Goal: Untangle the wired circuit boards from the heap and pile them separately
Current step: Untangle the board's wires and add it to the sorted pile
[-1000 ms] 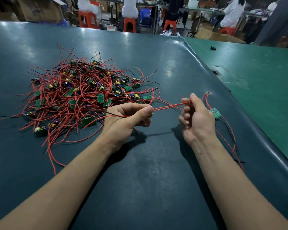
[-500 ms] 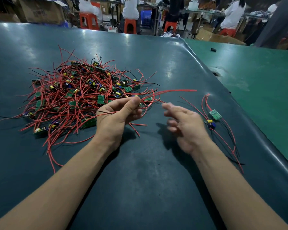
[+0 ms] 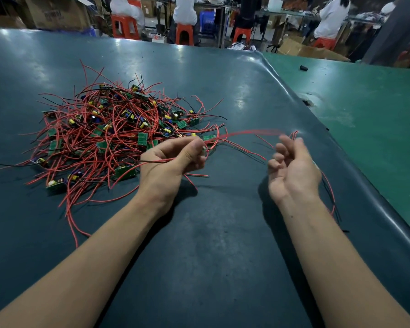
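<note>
A tangled heap (image 3: 109, 133) of small green circuit boards with red and black wires lies on the dark table (image 3: 211, 233), left of centre. My left hand (image 3: 173, 159) is at the heap's near right edge and pinches a small board whose red wires (image 3: 249, 133) arc off to the right, blurred. My right hand (image 3: 292, 169) is palm up to the right, fingers loosely curled, with nothing held. Behind it lie separated wires (image 3: 327, 185) near the table's right edge; any board there is hidden by the hand.
A brighter green table (image 3: 376, 119) adjoins on the right, with a small black object (image 3: 303, 67) on it. Beyond the far edge are orange stools (image 3: 124, 26), cardboard boxes (image 3: 310, 52) and seated people in white.
My right hand let go of the red wires it gripped a second ago, dropped, and now has turned palm up. The left hand keeps its pinch and the freed wires swing right.
</note>
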Demonstrator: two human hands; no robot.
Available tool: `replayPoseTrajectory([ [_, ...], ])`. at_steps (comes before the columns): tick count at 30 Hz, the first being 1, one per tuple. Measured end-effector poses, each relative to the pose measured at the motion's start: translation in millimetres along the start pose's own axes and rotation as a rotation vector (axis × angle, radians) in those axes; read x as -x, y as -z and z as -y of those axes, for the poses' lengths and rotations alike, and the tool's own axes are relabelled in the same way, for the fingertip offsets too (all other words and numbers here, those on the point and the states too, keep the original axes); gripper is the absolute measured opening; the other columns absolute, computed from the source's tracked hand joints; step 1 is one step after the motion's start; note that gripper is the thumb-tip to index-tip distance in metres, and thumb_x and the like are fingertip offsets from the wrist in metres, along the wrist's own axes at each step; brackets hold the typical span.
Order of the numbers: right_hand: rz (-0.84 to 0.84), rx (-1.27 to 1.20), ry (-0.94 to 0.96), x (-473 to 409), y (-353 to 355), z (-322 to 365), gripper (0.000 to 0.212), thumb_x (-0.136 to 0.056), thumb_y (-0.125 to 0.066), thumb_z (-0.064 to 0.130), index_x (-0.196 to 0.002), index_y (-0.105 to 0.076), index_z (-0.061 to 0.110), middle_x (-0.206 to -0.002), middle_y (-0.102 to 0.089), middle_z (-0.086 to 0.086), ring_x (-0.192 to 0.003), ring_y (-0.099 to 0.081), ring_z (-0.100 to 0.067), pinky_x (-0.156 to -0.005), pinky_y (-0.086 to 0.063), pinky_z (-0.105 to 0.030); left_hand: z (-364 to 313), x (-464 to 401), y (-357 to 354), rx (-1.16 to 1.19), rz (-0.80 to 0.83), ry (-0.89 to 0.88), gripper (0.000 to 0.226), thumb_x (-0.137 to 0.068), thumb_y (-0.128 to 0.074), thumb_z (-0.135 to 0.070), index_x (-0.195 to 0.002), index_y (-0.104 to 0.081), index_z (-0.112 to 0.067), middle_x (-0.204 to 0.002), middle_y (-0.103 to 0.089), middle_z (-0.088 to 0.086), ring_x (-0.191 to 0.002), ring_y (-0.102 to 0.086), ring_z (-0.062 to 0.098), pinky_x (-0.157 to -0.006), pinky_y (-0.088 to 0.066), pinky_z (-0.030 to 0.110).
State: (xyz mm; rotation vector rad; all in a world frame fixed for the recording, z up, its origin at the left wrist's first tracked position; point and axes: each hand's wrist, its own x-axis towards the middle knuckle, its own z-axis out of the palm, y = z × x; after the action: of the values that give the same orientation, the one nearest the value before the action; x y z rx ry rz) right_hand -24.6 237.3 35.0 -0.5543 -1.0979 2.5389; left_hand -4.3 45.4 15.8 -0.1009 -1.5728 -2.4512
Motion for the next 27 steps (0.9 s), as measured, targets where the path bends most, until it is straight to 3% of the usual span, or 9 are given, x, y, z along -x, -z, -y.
replayPoseTrajectory([
  [2, -0.007, 0.088, -0.011, 0.9, 2.5, -1.5, 0.025, -0.101, -0.051, 0.022, -0.084, -0.061, 0.008, -0.064, -0.051, -0.003, -0.038, -0.04, -0.006, -0.036, -0.03, -0.016, -3.8, -4.0, 1.0, 0.089, -0.087, -0.007, 0.024, -0.068, -0.076, -0.019, -0.085, -0.063, -0.009, -0.07, -0.072, 0.007, -0.056, -0.067, 0.015, -0.057, -0.055, 0.023],
  [4, 0.254, 0.358, -0.065, 13.7, 1.0, -12.2, 0.008, -0.094, -0.061, 0.017, -0.09, -0.064, 0.011, -0.065, -0.056, -0.004, -0.038, -0.041, -0.005, -0.035, -0.031, -0.015, -5.6, -4.9, 0.4, 0.154, -0.116, 0.006, 0.033, -0.063, -0.078, -0.027, -0.077, -0.053, -0.011, -0.065, -0.07, 0.007, -0.052, -0.066, 0.014, -0.052, -0.054, 0.023],
  [7, 0.771, 0.524, -0.129, 37.0, -5.4, -34.7, 0.027, -0.077, -0.073, 0.023, -0.104, -0.071, 0.024, -0.075, -0.069, -0.002, -0.051, -0.055, -0.009, -0.042, -0.042, -0.018, -3.2, 1.4, -1.7, -0.024, -0.024, -0.005, 0.038, -0.059, -0.078, -0.037, -0.07, -0.055, -0.009, -0.055, -0.066, 0.003, -0.042, -0.058, 0.011, -0.043, -0.048, 0.021],
  [9, 0.854, 0.488, -0.049, 43.9, -8.6, -43.3, 0.023, -0.075, -0.074, 0.021, -0.097, -0.076, 0.025, -0.077, -0.072, -0.001, -0.06, -0.064, -0.012, -0.047, -0.048, -0.02, -0.8, 4.7, -2.0, -0.154, 0.024, -0.024, 0.032, -0.064, -0.076, -0.035, -0.067, -0.058, -0.01, -0.048, -0.062, 0.001, -0.035, -0.052, 0.009, -0.038, -0.042, 0.017],
  [13, 0.705, 0.436, 0.051, 38.8, -9.6, -40.8, 0.024, -0.076, -0.073, 0.012, -0.1, -0.075, 0.013, -0.074, -0.071, -0.006, -0.058, -0.061, -0.015, -0.053, -0.05, -0.021, -2.3, -1.0, -1.5, -0.039, -0.012, -0.003, 0.025, -0.082, -0.064, -0.031, -0.074, -0.066, -0.008, -0.057, -0.066, 0.004, -0.041, -0.054, 0.009, -0.043, -0.047, 0.02],
  [20, 0.63, 0.336, 0.01, 37.6, -9.1, -31.1, 0.029, -0.072, -0.072, 0.015, -0.099, -0.071, 0.005, -0.072, -0.07, -0.006, -0.058, -0.063, -0.014, -0.053, -0.049, -0.018, -6.6, -7.8, -0.8, 0.053, -0.158, 0.014, 0.051, -0.103, -0.039, -0.039, -0.079, -0.067, -0.004, -0.059, -0.068, 0.009, -0.043, -0.057, 0.013, -0.045, -0.048, 0.023],
  [24, 0.302, 0.17, 0.02, 30.5, -7.5, -24.7, 0.006, -0.086, -0.068, 0.011, -0.088, -0.069, 0.006, -0.065, -0.07, -0.004, -0.054, -0.064, -0.011, -0.049, -0.049, -0.016, -12.5, -9.3, 5.6, 0.102, -0.19, 0.006, 0.062, -0.105, -0.024, -0.046, -0.096, -0.066, -0.002, -0.065, -0.071, 0.009, -0.045, -0.059, 0.015, -0.045, -0.049, 0.023],
  [27, 0.09, -0.112, -0.052, 18.9, -1.1, -12.0, 0.008, -0.091, -0.063, 0.008, -0.085, -0.063, 0.003, -0.065, -0.071, -0.004, -0.059, -0.069, -0.011, -0.053, -0.052, -0.014, -10.6, -3.9, 4.2, 0.01, -0.152, -0.005, 0.06, -0.105, -0.024, -0.044, -0.096, -0.066, -0.003, -0.063, -0.07, 0.009, -0.045, -0.06, 0.017, -0.045, -0.049, 0.023],
])
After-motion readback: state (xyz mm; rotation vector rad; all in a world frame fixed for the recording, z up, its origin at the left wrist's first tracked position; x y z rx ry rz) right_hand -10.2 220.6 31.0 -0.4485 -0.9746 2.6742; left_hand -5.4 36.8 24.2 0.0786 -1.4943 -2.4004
